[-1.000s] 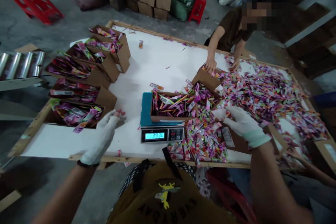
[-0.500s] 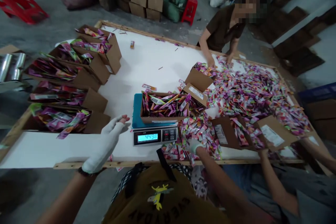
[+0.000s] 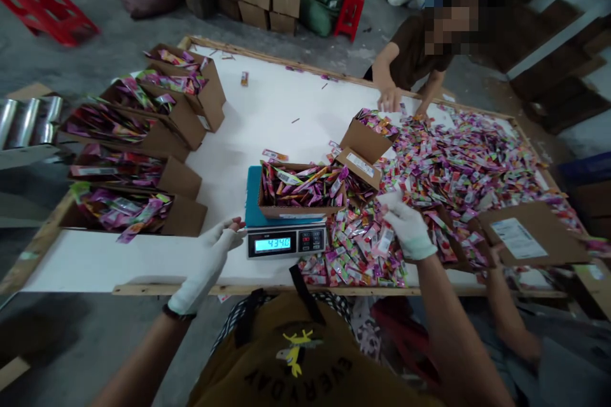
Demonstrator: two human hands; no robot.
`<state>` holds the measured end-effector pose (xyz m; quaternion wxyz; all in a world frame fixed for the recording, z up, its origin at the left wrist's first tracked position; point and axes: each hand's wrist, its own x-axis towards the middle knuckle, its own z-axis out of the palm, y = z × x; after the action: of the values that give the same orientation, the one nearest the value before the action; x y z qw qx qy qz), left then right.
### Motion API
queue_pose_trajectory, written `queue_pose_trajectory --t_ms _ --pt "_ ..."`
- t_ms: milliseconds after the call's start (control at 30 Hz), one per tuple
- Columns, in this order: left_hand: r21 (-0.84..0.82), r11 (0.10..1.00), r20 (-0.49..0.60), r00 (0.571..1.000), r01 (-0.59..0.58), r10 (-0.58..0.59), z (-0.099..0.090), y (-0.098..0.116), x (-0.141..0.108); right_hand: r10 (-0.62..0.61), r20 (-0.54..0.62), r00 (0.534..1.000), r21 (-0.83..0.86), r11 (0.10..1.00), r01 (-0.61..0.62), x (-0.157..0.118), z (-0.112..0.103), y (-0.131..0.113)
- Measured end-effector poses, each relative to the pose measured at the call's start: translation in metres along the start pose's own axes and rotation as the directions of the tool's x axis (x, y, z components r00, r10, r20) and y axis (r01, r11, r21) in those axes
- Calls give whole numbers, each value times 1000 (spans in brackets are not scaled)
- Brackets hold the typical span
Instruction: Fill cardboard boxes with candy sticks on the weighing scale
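My left hand [image 3: 214,251], in a white glove with bare fingertips, is at the left edge of a digital scale [image 3: 286,241]. Its fingers are loosely bent and it holds nothing. On the scale's teal platform sits a cardboard box [image 3: 300,211] packed with purple and pink packets [image 3: 305,186]. The lit display seems to read 4340. My right hand [image 3: 410,229], gloved too, is over the loose packets [image 3: 358,248] right of the scale. Its fingers are closed on a small packet [image 3: 384,240], partly blurred.
Several filled boxes [image 3: 184,219] line the table's left side. A big packet heap [image 3: 477,165] covers the right. A tilted box [image 3: 365,140] stands behind the scale, and another open box [image 3: 529,235] lies right. A co-worker [image 3: 415,57] reaches in from across; another person's arm [image 3: 506,305] is at right.
My right hand has risen from the packets by the scale and moved right, now with a packet. The scale reading fell from about 4498 to 4340. The left hand stays beside the scale.
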<state>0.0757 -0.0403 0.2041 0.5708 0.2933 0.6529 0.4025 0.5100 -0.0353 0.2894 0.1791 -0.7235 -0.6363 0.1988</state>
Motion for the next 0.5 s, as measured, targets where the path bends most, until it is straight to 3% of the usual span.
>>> queue_pose_trajectory --t_ms 100,167,233,300,500 --pt "22 1000 19 1000 -20 20 7 2 -2 41 -193 980 434 900 48 18 -11 -36" --pt "42 999 38 999 -26 25 9 4 -5 43 -270 962 550 827 117 31 -9 -68" --pt "53 998 52 999 -20 18 5 1 -9 -10 -304 953 524 833 176 41 -2 -92" --pt "49 999 40 999 12 -14 -8 -7 -13 -79 -309 948 456 862 220 45 8 -101" --pt "-92 975 -134 968 201 -212 -79 -46 -16 -257 -214 942 241 921 306 23 13 -69"
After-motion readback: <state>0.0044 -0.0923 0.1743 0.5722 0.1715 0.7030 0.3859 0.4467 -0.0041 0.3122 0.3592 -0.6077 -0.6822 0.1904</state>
